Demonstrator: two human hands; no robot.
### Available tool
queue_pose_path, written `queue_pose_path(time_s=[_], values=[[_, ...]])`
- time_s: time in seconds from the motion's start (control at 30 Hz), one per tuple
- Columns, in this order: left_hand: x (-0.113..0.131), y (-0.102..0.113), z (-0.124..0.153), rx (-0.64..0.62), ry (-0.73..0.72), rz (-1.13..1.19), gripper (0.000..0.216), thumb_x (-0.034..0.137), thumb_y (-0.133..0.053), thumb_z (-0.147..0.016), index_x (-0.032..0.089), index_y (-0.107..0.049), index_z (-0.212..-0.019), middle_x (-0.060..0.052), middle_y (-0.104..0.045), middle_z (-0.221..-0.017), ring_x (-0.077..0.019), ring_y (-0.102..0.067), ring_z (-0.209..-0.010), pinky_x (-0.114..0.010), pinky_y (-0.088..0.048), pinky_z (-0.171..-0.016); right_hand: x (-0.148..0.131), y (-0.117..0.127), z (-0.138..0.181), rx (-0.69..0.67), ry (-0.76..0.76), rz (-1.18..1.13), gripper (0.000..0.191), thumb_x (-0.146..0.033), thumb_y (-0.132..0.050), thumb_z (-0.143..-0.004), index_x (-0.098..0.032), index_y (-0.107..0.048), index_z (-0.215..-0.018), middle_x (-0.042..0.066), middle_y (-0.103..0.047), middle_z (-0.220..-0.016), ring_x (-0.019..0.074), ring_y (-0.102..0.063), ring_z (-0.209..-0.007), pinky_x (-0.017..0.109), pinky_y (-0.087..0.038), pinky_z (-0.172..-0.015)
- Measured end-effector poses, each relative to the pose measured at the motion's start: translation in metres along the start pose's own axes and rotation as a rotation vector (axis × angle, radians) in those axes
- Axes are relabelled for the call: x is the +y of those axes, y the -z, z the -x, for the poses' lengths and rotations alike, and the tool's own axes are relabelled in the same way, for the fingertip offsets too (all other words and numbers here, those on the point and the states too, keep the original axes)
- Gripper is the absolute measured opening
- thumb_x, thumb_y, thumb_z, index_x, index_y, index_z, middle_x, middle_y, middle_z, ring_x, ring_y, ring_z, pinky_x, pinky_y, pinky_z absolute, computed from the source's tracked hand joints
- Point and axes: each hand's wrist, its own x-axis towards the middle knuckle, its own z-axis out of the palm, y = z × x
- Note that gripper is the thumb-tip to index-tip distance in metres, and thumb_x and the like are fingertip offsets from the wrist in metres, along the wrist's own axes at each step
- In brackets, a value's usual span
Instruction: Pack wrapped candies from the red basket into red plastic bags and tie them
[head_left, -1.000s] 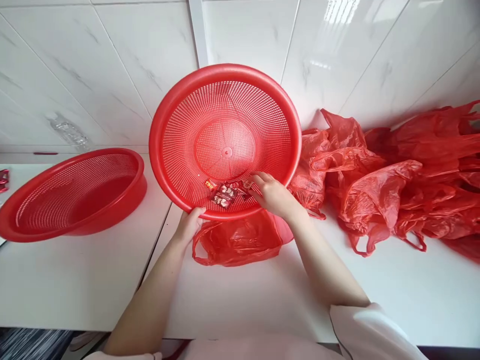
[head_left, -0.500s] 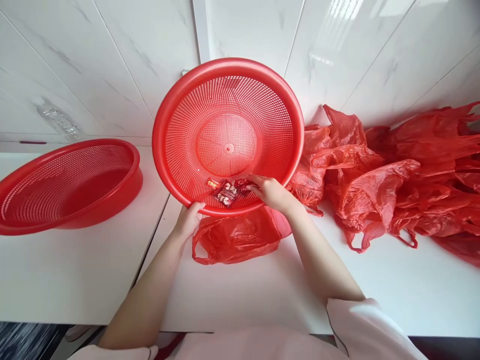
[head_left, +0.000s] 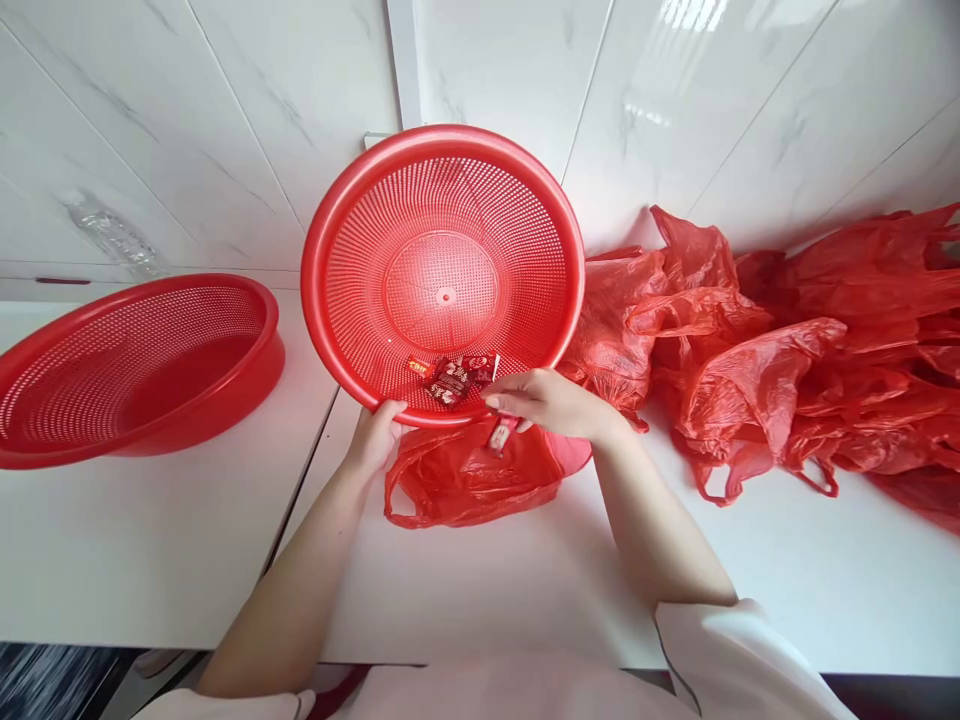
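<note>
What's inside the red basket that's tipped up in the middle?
A few small dark-red packets lie at the low edge of the tilted basket; the rest of the mesh shows bare. The right hand, holding another packet, hides a bit of that edge.

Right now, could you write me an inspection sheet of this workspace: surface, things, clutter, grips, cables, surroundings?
Surface: white countertop, seam between two slabs.
Job's things: tilted round red perforated plastic basket holding small dark red printed packets; red plastic bag lying below its rim.
Clutter: second red perforated basket at left; heap of red plastic bags at right.
Grips: left hand grips the tilted basket's lower rim; right hand pinches one small red packet above the bag.
Cables: nothing seen.
Surroundings: white marbled wall tiles.
</note>
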Motion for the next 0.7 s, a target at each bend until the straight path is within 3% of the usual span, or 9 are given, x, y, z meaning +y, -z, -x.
queue_pose_path(time_s=[0.17,0.3,0.47,0.6,0.7], values=[[0.002,-0.003,0.008,-0.090,0.078,-0.059,0.031,0.025,-0.060,-0.075,0.014,-0.063,-0.104,-0.009,-0.071,-0.096,-0.0289,-0.069,-0.093,-0.042,-0.056,-0.082,0.012,-0.013,-0.012,0.314,0.022,0.373,0.027,-0.036,-0.049,-0.096,-0.021,-0.063,-0.114,0.008,-0.068,-0.109,0.0217,-0.064,-0.101,0.036,-0.049,-0.090],[0.002,-0.008,0.014,-0.142,0.093,-0.051,0.036,0.027,-0.060,-0.077,0.015,-0.063,-0.111,-0.011,-0.071,-0.104,-0.0299,-0.068,-0.099,-0.041,-0.056,-0.082,0.033,-0.021,-0.023,0.224,0.010,0.512,0.040,-0.019,-0.058,-0.088,-0.019,-0.055,-0.128,0.013,-0.060,-0.124,0.0238,-0.056,-0.115,0.038,-0.045,-0.097],[0.001,-0.009,0.014,-0.141,0.101,-0.026,0.044,0.025,-0.060,-0.077,0.015,-0.060,-0.119,-0.011,-0.070,-0.108,-0.0306,-0.067,-0.102,-0.042,-0.056,-0.083,0.046,-0.019,-0.028,0.197,0.017,0.417,0.032,-0.015,-0.054,-0.089,-0.018,-0.061,-0.120,0.010,-0.066,-0.114,0.0197,-0.062,-0.105,0.032,-0.046,-0.093],[0.003,-0.005,0.010,-0.131,0.063,0.008,0.044,0.023,-0.059,-0.077,0.014,-0.059,-0.120,-0.012,-0.069,-0.112,-0.0304,-0.067,-0.101,-0.043,-0.055,-0.084,0.044,-0.012,-0.028,0.380,-0.014,0.293,0.029,-0.023,-0.044,-0.096,-0.018,-0.064,-0.117,0.007,-0.072,-0.103,0.0183,-0.067,-0.094,0.029,-0.048,-0.086],[0.005,-0.004,0.009,-0.134,0.047,0.017,0.047,0.021,-0.058,-0.077,0.014,-0.058,-0.123,-0.012,-0.068,-0.115,-0.0301,-0.065,-0.106,-0.042,-0.054,-0.088,0.042,-0.005,-0.026,0.492,-0.072,0.253,0.031,-0.028,-0.048,-0.094,-0.018,-0.065,-0.118,0.006,-0.073,-0.097,0.0197,-0.067,-0.090,0.030,-0.049,-0.082]])
